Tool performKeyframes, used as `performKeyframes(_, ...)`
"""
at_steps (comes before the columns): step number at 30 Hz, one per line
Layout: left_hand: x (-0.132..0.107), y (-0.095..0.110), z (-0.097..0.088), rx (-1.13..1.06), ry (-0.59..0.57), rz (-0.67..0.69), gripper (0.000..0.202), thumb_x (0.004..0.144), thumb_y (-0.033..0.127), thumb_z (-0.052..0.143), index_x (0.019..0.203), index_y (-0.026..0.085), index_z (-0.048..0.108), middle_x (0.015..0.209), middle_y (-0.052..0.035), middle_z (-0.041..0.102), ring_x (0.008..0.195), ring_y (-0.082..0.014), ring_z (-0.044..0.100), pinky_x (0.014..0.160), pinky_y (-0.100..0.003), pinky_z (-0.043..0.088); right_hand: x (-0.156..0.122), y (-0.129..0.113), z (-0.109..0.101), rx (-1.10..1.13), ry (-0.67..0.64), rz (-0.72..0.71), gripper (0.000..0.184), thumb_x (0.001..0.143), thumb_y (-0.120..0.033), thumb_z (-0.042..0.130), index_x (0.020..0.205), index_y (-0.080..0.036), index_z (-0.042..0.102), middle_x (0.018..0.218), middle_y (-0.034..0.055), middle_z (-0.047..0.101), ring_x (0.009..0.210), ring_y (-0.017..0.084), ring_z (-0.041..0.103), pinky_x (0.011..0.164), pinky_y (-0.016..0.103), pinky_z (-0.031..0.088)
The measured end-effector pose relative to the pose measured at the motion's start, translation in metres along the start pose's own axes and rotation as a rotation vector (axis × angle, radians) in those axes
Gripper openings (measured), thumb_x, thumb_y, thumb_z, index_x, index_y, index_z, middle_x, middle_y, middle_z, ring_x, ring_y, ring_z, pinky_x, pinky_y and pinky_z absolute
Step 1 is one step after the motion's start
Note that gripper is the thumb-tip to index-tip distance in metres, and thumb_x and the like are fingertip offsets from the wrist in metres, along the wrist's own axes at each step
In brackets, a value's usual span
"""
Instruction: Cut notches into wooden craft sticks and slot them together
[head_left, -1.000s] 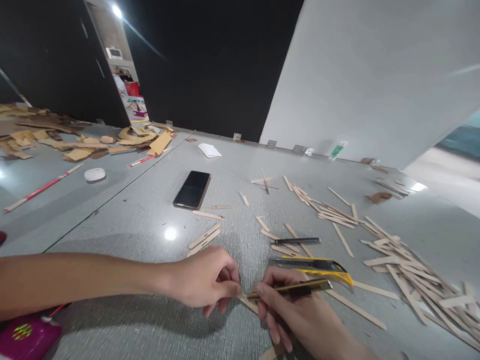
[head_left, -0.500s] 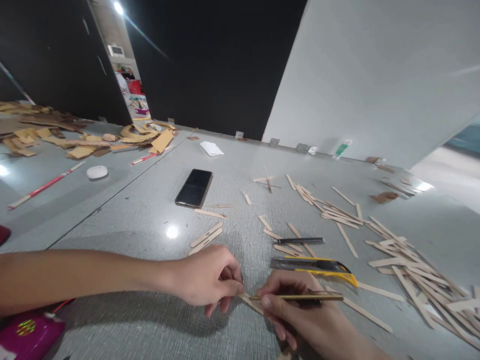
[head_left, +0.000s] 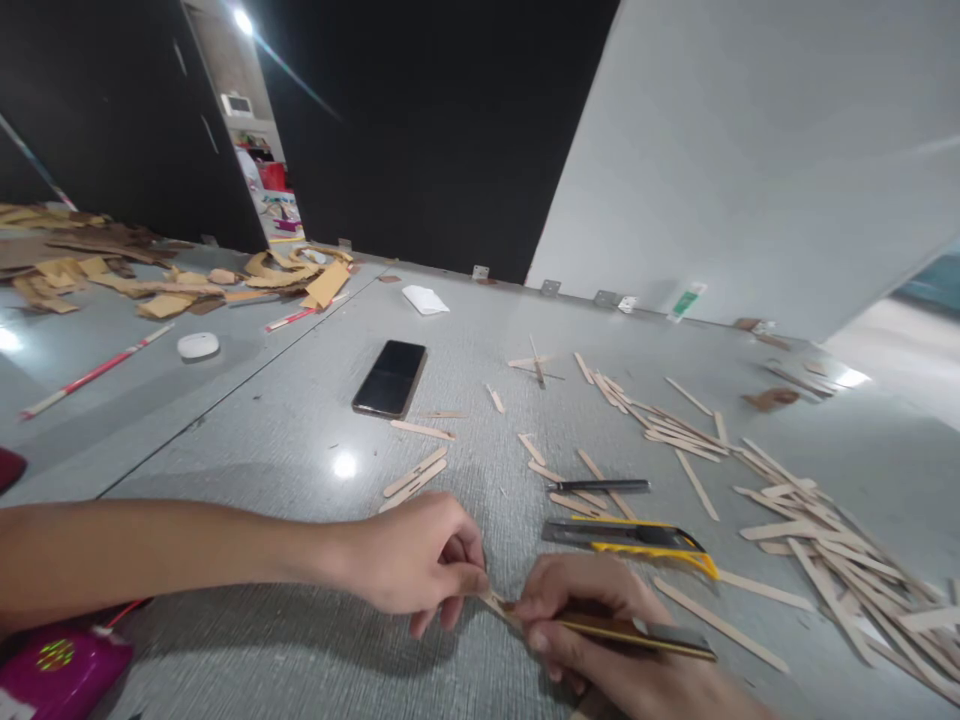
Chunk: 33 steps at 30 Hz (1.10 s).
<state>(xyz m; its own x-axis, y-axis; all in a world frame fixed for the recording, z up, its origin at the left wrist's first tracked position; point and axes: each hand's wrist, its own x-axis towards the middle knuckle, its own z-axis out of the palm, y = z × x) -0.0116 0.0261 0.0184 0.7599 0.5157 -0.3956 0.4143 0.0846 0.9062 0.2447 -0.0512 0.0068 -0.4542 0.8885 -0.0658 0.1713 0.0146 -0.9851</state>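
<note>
The left hand point(head_left: 420, 562) pinches one end of a small wooden stick point(head_left: 496, 604) between thumb and curled fingers, while the right hand point(head_left: 600, 640), fingers closed around a thin craft knife point(head_left: 637, 632), sets its tip against that stick just beside the left fingertips.

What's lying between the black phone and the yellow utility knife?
In the head view, loose wooden sticks lie on the grey table between the black phone and the yellow utility knife.
</note>
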Motion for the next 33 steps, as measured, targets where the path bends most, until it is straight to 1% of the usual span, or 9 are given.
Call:
performKeyframes(5, -0.001, 0.000, 0.000, -0.015, 0.002, 0.000, 0.022, 0.099, 0.030, 0.061, 0.079, 0.019, 0.059, 0.063, 0.0028, 0.064, 0.039, -0.0082, 0.053, 0.038, -0.019, 0.036, 0.003, -0.010, -0.002, -0.321, -0.018, -0.213, 0.006, 0.104, -0.030, 0.068, 0.109, -0.027, 0.072, 0.102, 0.0053, 0.073, 0.089, 0.019, 0.071, 0.079, 0.031, 0.057)
performKeyframes(8, 0.000, 0.000, -0.001, -0.016, -0.003, 0.005, 0.023, 0.098, 0.030, 0.062, 0.079, 0.019, 0.059, 0.063, 0.0027, 0.065, 0.039, -0.0086, 0.054, 0.038, -0.019, 0.035, 0.006, -0.015, 0.000, -0.406, -0.081, -0.314, 0.007, 0.103, -0.025, 0.066, 0.105, -0.026, 0.073, 0.099, 0.0054, 0.072, 0.086, 0.019, 0.069, 0.080, 0.032, 0.054)
performKeyframes(11, 0.000, 0.000, -0.001, -0.016, -0.007, 0.004, 0.025, 0.098, 0.033, 0.064, 0.078, 0.019, 0.059, 0.063, 0.0026, 0.065, 0.039, -0.0089, 0.054, 0.038, -0.020, 0.035, 0.008, -0.017, 0.003, -0.444, -0.146, -0.235, 0.023, 0.106, -0.033, 0.061, 0.092, -0.024, 0.076, 0.091, 0.0045, 0.067, 0.074, 0.017, 0.063, 0.066, 0.028, 0.051)
performKeyframes(14, 0.000, 0.000, -0.001, -0.021, -0.007, -0.002, 0.026, 0.097, 0.035, 0.066, 0.078, 0.019, 0.059, 0.062, 0.0035, 0.064, 0.040, -0.0090, 0.054, 0.040, -0.020, 0.037, 0.007, -0.020, 0.003, -0.480, -0.173, -0.170, 0.032, 0.109, -0.039, 0.055, 0.091, -0.025, 0.077, 0.088, 0.0030, 0.065, 0.071, 0.017, 0.060, 0.060, 0.025, 0.049)
performKeyframes(21, 0.001, 0.000, 0.000, -0.021, -0.003, -0.013, 0.023, 0.098, 0.033, 0.064, 0.080, 0.019, 0.059, 0.063, 0.0034, 0.065, 0.039, -0.0086, 0.054, 0.039, -0.020, 0.036, 0.005, -0.025, -0.004, -0.527, -0.221, -0.245, 0.026, 0.107, -0.024, 0.053, 0.099, -0.022, 0.078, 0.095, 0.0059, 0.064, 0.071, 0.014, 0.059, 0.065, 0.026, 0.048)
performKeyframes(24, 0.001, 0.000, 0.000, -0.014, 0.002, -0.010, 0.023, 0.098, 0.032, 0.063, 0.080, 0.019, 0.058, 0.063, 0.0035, 0.064, 0.039, -0.0085, 0.054, 0.038, -0.020, 0.035, 0.002, -0.018, -0.005, -0.449, -0.168, -0.237, 0.022, 0.107, -0.025, 0.058, 0.113, -0.028, 0.078, 0.106, 0.0079, 0.069, 0.081, 0.017, 0.068, 0.072, 0.030, 0.055)
performKeyframes(26, 0.000, 0.000, 0.000, -0.011, 0.001, -0.009, 0.023, 0.098, 0.033, 0.063, 0.080, 0.019, 0.059, 0.063, 0.0035, 0.064, 0.039, -0.0086, 0.054, 0.038, -0.020, 0.036, -0.001, -0.012, -0.002, -0.299, -0.078, -0.157, 0.021, 0.105, -0.033, 0.065, 0.124, -0.031, 0.074, 0.116, 0.0087, 0.070, 0.082, 0.017, 0.072, 0.073, 0.033, 0.059)
performKeyframes(30, 0.000, 0.001, -0.001, -0.008, 0.000, -0.004, 0.023, 0.097, 0.033, 0.063, 0.080, 0.019, 0.060, 0.064, 0.0034, 0.065, 0.040, -0.0085, 0.054, 0.039, -0.019, 0.037, -0.006, -0.008, 0.008, -0.030, 0.067, 0.157, 0.039, 0.102, -0.053, 0.069, 0.125, -0.023, 0.071, 0.088, 0.0012, 0.067, 0.061, 0.011, 0.064, 0.056, 0.027, 0.054)
performKeyframes(33, 0.000, 0.001, 0.000, -0.011, 0.003, -0.001, 0.021, 0.097, 0.029, 0.062, 0.079, 0.019, 0.059, 0.062, 0.0035, 0.064, 0.038, -0.0086, 0.053, 0.037, -0.019, 0.035, -0.006, -0.015, 0.013, 0.096, 0.032, 0.132, 0.050, 0.099, -0.063, 0.068, 0.125, -0.020, 0.071, 0.090, 0.0044, 0.069, 0.072, 0.016, 0.069, 0.061, 0.029, 0.055)
